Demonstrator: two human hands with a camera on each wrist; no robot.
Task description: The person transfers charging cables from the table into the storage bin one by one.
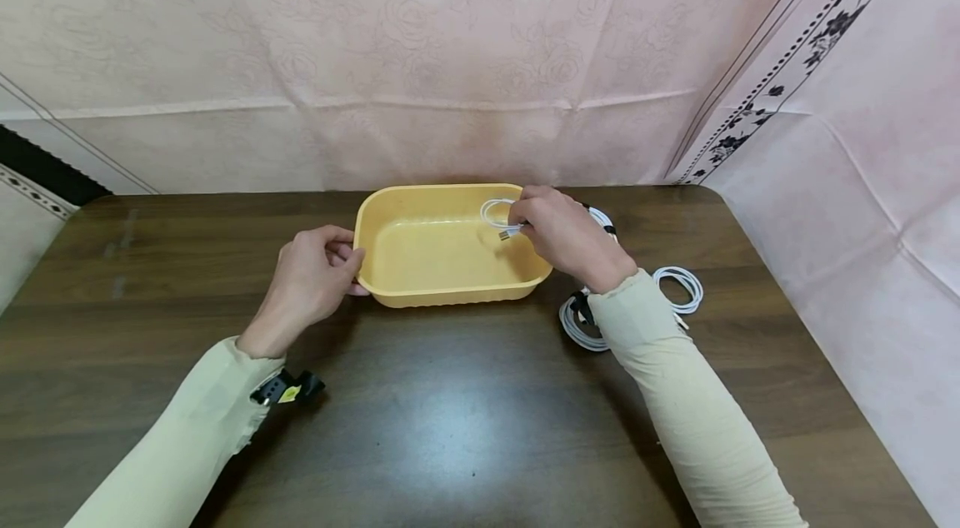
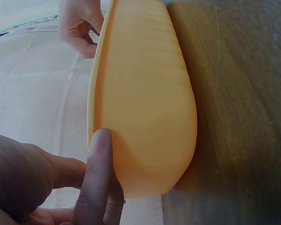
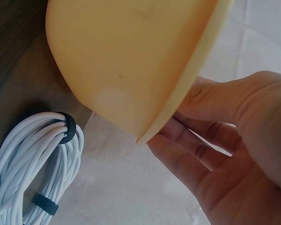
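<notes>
A shallow yellow plastic tub [image 1: 420,249] stands on the table near its back edge. At the tub's left end, my left hand [image 1: 311,274] holds the rim, with fingertips [image 2: 102,145] against the outer wall in the left wrist view. My right hand [image 1: 566,235] reaches over the tub's right end and pinches a thin white USB cable [image 1: 491,220]. A loop of that cable and its plug [image 1: 510,233] show above the tub floor. In the right wrist view, the tub's wall [image 3: 126,56] hides the cable and the fingertips.
Right of the tub lies a coiled white cable [image 3: 42,159] bound with black straps. Nearer the front are two more white coils, one partly under my right forearm [image 1: 581,335], the other farther right [image 1: 693,286]. A patterned cloth [image 1: 450,53] hangs behind the brown table [image 1: 420,428].
</notes>
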